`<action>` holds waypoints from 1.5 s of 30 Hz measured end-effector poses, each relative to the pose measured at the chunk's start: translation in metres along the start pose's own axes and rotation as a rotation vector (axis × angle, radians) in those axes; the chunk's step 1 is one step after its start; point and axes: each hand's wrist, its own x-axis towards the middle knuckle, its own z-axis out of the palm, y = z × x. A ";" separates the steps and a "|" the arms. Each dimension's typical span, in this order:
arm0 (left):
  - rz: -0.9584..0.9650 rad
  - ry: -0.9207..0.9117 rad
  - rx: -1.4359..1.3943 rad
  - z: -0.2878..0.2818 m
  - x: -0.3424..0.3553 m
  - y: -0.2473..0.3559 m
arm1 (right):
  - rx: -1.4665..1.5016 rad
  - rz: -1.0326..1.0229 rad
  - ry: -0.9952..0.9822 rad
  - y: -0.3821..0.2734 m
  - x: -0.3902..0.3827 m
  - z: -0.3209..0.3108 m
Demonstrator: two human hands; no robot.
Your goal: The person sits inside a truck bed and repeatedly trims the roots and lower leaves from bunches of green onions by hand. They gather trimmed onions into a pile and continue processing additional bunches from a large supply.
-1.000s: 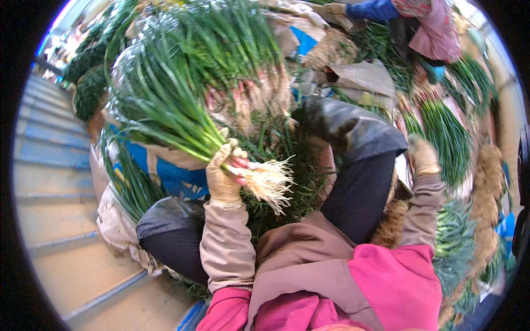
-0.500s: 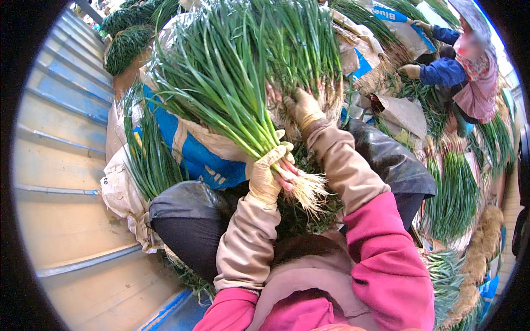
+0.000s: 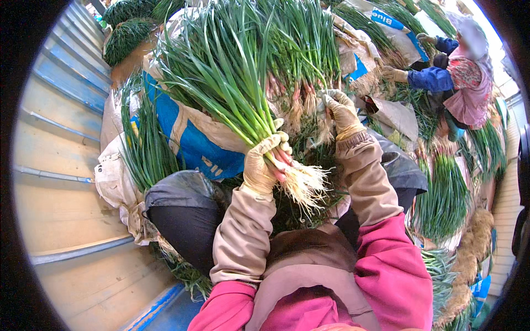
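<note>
My gloved left hand (image 3: pixel 263 164) is closed round a bunch of green onions (image 3: pixel 251 124) just above their pinkish bulbs. Pale, stringy roots hang from the bunch toward the lower right, and the long leaves fan up to the upper left. My gloved right hand (image 3: pixel 341 110) is off to the right, thumb and fingers pinched at the base of a single green onion (image 3: pixel 313 67) whose stalk slants up across the heap. Behind both hands lies a heap of green onions (image 3: pixel 301 38), bulbs and roots toward me, on a blue and white woven sack (image 3: pixel 207 146).
A corrugated metal wall (image 3: pixel 66 187) rises on the left. More green onions (image 3: pixel 143 143) lean beside it. At the upper right a person (image 3: pixel 464 71) in blue sleeves works among other piles. Another bundle (image 3: pixel 441 198) lies at the right. My knees flank the heap.
My right hand has moved right, away from the heap's root ends, with a green onion stalk now at its fingers. The left hand keeps its bunch, slightly higher.
</note>
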 end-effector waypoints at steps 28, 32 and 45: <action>-0.017 0.038 0.036 0.002 -0.005 0.003 | -0.768 -0.093 0.055 0.025 0.036 0.039; 0.035 0.096 0.101 0.001 0.001 -0.005 | -0.554 -0.120 0.058 0.010 0.004 0.011; 0.104 0.070 0.476 -0.032 0.006 -0.009 | -0.309 0.194 -0.357 0.008 -0.075 0.044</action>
